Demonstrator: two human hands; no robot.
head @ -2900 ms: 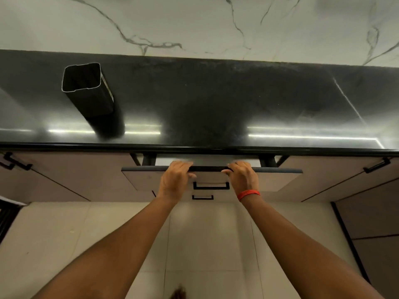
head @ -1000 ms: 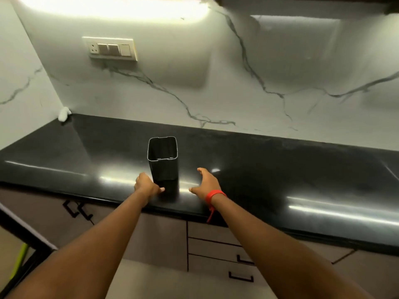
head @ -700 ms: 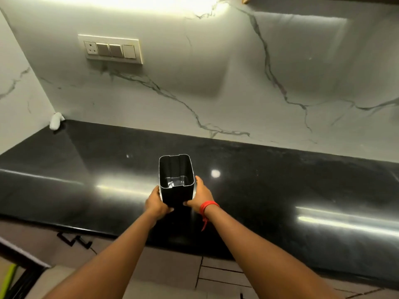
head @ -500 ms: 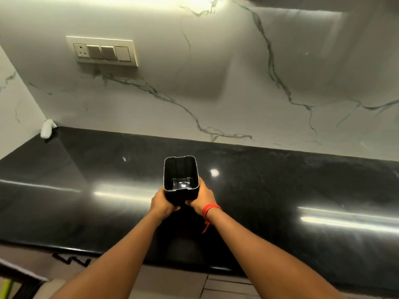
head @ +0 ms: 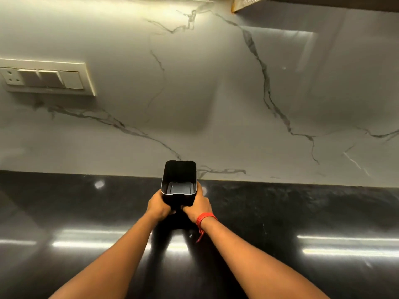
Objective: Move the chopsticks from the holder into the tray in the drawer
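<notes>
The holder (head: 179,184), a dark, smooth-walled rectangular tube with rounded corners and a thin bright rim, sits at the centre of the frame, tipped so its mouth and pale bottom face the viewer. The left hand (head: 159,205) and right hand (head: 199,204) clamp its lower sides, one each side, above the glossy black countertop (head: 280,223). Whether it touches the counter is hidden behind the hands; a red thread (head: 205,219) circles the right wrist, and a switch plate (head: 46,77) on the veined marble wall (head: 216,93) is cut off at the left edge.

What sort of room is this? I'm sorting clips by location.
Likely a home kitchen: a glossy black countertop, a marble-look backsplash and a wall switch plate.
</notes>
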